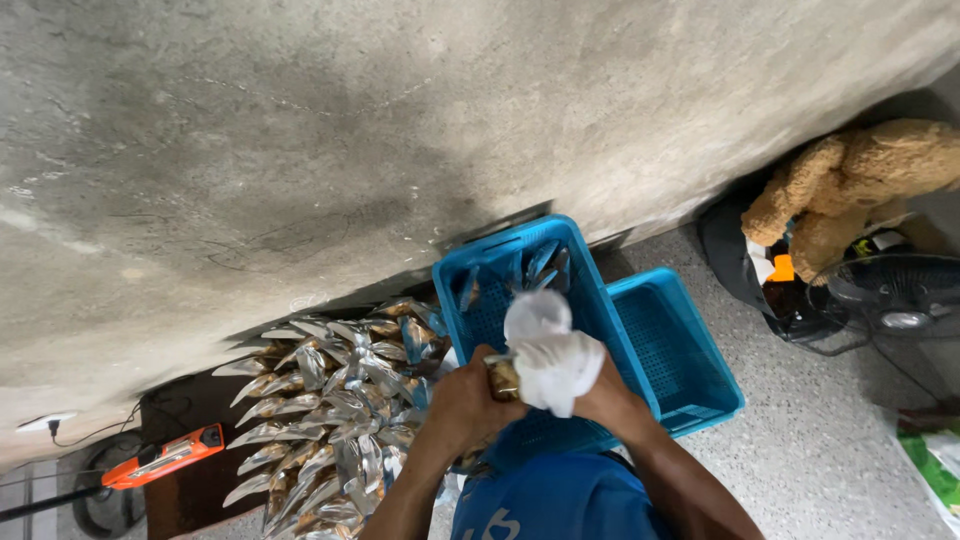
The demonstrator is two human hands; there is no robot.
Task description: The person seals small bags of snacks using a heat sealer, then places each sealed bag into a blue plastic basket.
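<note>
My left hand (462, 402) grips a small clear pouch (503, 379) with brown contents. My right hand (606, 398) holds a white cloth (548, 348) bunched against that pouch. Both hands hover over the near edge of a blue plastic basket (478, 262), which holds several silvery pouches at its far end. To the left lies a heap of sealed silvery pouches (330, 400), close by my left forearm.
A second blue basket (690, 365) is tucked beside the first on the right. A concrete wall fills the top. A brown plush bear (860, 180) and a floor fan (890, 295) sit at the right, an orange tool (165, 457) at the lower left.
</note>
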